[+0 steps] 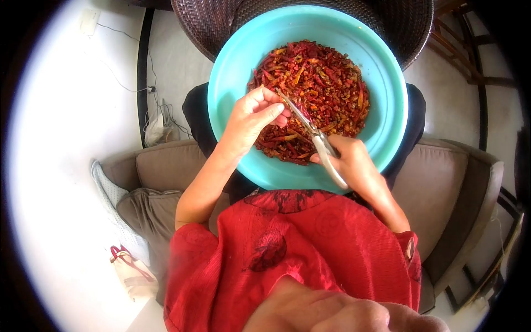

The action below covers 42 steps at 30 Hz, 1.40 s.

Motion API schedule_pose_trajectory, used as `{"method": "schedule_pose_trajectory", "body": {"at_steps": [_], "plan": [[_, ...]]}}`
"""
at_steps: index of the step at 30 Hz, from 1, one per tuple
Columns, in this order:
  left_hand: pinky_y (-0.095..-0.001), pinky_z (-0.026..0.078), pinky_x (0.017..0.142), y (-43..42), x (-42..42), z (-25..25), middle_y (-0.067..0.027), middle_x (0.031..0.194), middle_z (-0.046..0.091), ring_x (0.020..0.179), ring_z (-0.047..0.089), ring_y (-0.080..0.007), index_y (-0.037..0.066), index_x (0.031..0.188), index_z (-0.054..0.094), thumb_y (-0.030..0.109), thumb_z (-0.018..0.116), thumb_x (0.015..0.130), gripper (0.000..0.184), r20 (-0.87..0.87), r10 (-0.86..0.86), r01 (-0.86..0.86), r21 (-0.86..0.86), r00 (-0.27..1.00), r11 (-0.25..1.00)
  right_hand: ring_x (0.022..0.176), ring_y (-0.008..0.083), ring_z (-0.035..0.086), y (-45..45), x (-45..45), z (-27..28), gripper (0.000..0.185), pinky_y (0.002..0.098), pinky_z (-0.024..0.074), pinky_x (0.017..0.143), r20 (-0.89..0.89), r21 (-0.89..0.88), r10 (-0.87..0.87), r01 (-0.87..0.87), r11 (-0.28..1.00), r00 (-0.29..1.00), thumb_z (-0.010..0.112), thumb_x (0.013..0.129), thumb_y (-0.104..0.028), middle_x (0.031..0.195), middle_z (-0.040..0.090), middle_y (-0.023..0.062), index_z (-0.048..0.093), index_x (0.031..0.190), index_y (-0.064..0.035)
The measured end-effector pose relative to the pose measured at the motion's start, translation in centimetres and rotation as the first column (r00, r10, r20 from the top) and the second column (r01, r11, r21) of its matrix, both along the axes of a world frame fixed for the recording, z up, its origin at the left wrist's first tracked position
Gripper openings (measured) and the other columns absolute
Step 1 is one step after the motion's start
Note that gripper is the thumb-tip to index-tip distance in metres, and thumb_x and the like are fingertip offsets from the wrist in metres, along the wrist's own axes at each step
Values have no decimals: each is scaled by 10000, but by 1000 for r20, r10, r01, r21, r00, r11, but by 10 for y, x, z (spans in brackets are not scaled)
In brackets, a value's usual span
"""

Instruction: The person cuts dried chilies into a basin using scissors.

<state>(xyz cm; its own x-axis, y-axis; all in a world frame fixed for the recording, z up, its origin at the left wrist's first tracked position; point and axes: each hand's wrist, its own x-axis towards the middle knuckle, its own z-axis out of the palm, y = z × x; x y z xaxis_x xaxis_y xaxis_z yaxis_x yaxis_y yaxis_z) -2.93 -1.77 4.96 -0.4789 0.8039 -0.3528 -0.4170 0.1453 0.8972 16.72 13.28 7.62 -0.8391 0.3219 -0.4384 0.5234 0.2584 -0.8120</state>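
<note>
Above the heap of cut dried red chilies [315, 94], my left hand [254, 116] is closed in a pinch. Between its fingertips is what looks like a small piece of dried chili, mostly hidden. My right hand [354, 163] grips a pair of scissors [325, 156] with pale handles. Their metal blades point up and left, and the tip reaches my left fingertips. I cannot tell how far apart the blades are. The chilies, red with some yellowish bits and seeds, lie in a wide turquoise basin [231, 66] resting at my lap.
A dark woven basket or chair [202, 25] stands behind the basin. I sit on a brown sofa [442, 177]. Cables [160, 105] lie on the floor at left, and a cream bag with red handles [133, 274] is at lower left. Wooden furniture legs [456, 50] show at upper right.
</note>
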Motion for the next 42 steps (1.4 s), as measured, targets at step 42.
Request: {"method": "schedule_pose_trajectory", "body": {"at_steps": [42], "plan": [[-286,494,687,4,16,38,-103,913,623,767,597,-153,-23,1011,576,-39,459,954,132,-669,190,-99,172,718,980,623,113,516,15,8,-4,334,311,434,568,-155,-67,-253,245,967,955,789,824,-255,690,553,54,635,939,18]]}}
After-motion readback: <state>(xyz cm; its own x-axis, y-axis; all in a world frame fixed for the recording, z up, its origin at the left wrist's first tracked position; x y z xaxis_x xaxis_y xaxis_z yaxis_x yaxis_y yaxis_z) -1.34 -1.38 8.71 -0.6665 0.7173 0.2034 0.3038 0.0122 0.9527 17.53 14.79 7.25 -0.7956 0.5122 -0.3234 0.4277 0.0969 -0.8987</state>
